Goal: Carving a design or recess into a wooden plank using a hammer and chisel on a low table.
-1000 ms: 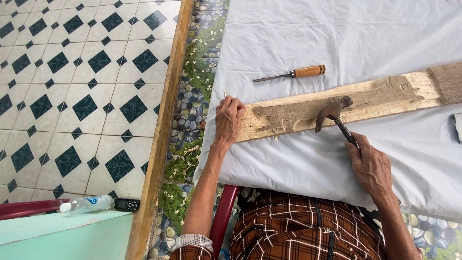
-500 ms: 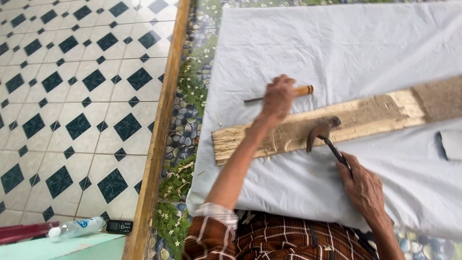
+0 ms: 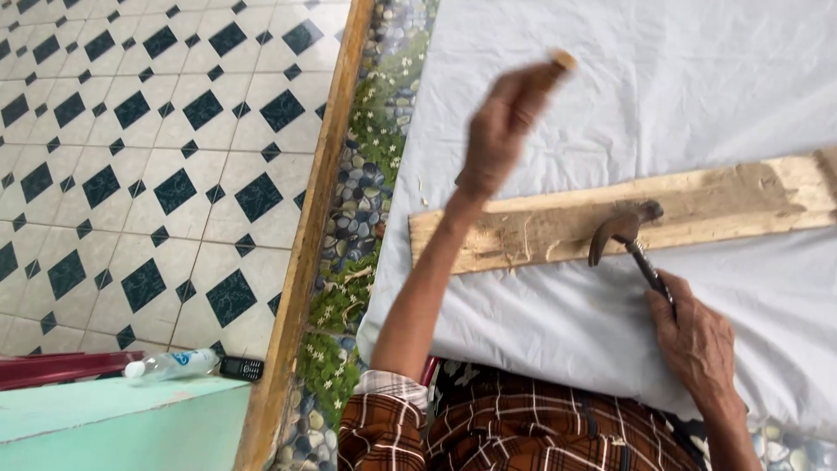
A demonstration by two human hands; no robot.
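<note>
Two bare hands at work over a white cloth point(image 3: 697, 87) spread on a surface. Left hand point(image 3: 499, 122): raised above the cloth, blurred, fingers curled shut around a tool with a pale wooden handle point(image 3: 558, 63); only the handle's butt end shows past the fist, and the working end is hidden. Right hand point(image 3: 693, 336): low on the cloth near the person's body, closed on the dark handle of a rusty metal claw hammer point(image 3: 623, 231). Hammer head rests on the near edge of a long, weathered wooden plank point(image 3: 715, 205), claws pointing down toward the cloth.

Plank: lies crosswise on the cloth, its left end near the cloth's left edge, its right end running out of view; the surface is rough and splintered, with pale loose fibres along the near side.

Surroundings: pebble-and-flower patterned covering point(image 3: 362, 209) showing beside the cloth; wooden rail point(image 3: 309, 235) along it; white floor tiles with dark diamond insets point(image 3: 157, 148); clear plastic bottle point(image 3: 170, 365) and small black phone point(image 3: 240, 368) on the floor; pale green ledge point(image 3: 113, 427) at lower left. Brown plaid garment point(image 3: 523, 427) at bottom.
</note>
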